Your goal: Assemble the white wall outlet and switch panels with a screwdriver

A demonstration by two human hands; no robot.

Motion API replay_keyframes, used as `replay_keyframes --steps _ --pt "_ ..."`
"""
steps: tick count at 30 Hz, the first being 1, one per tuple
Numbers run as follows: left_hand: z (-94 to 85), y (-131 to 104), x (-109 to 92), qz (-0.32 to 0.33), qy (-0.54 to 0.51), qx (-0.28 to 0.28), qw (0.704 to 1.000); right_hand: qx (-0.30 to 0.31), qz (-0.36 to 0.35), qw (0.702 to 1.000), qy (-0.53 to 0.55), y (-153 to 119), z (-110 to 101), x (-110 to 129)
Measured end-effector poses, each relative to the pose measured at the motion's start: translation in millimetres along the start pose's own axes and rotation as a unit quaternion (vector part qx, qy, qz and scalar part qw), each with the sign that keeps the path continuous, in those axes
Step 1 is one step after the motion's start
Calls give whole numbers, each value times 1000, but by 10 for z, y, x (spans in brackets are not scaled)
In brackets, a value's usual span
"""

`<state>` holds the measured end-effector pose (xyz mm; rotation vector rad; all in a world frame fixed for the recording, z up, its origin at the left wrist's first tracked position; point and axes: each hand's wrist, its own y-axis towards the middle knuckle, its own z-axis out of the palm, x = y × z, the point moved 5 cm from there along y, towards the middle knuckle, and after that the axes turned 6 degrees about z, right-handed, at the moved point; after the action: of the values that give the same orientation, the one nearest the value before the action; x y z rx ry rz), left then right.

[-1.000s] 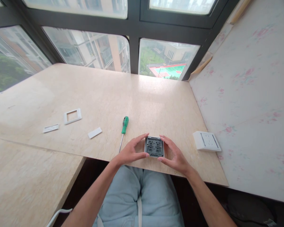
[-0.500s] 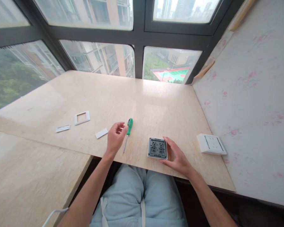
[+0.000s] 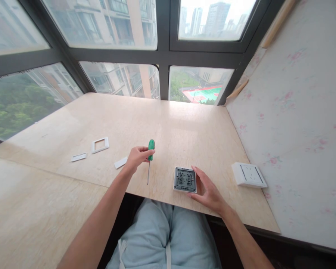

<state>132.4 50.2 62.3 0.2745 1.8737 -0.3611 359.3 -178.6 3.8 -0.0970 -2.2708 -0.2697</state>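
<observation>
My left hand (image 3: 139, 156) pinches the green handle of a screwdriver (image 3: 151, 147); its thin metal shaft points down toward the front edge of the counter. To the right, my right hand (image 3: 208, 188) grips the right side of a square wall switch (image 3: 185, 180), thumb at the near edge and fingers at the far one. The switch lies face up, its cover off, so the dark grey inside with two mechanisms shows within a white rim. Partly behind my left hand is a white rocker plate (image 3: 120, 163).
On the left of the pale counter (image 3: 134, 119) lie a white square frame (image 3: 100, 145) and another narrow white plate (image 3: 78, 157). A white socket box (image 3: 249, 175) stands by the papered wall (image 3: 291, 123) on the right. Windows rise along the back.
My left hand has closed on the screwdriver's handle, and the screwdriver stands more upright. My right hand stays on the wall switch. The view has tipped up slightly.
</observation>
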Motion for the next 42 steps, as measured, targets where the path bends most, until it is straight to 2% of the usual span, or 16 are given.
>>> replay_keyframes --steps 3,6,9,12,17,26,32,42 --pt "-39 -228 -231 74 -138 -53 986 9 -6 1000 -2 1 -2 35" --pt "1 -463 -445 163 -195 -102 962 11 -9 1000 0 0 -2 53" --pt "143 -611 -570 220 -211 -87 948 5 -3 1000 2 -3 1 44" --pt "293 -684 -599 250 -195 -59 946 2 2 1000 3 -5 3 38" --pt "459 -757 -554 279 -168 -28 945 5 3 1000 5 0 -13 69" --pt "568 -757 -503 287 -170 -7 943 11 14 1000 11 13 -38 99" --pt "598 -745 -441 292 -164 5 942 11 19 1000 12 9 -36 88" --pt "574 -749 -499 324 -157 0 933 3 23 1000 10 7 -38 82"
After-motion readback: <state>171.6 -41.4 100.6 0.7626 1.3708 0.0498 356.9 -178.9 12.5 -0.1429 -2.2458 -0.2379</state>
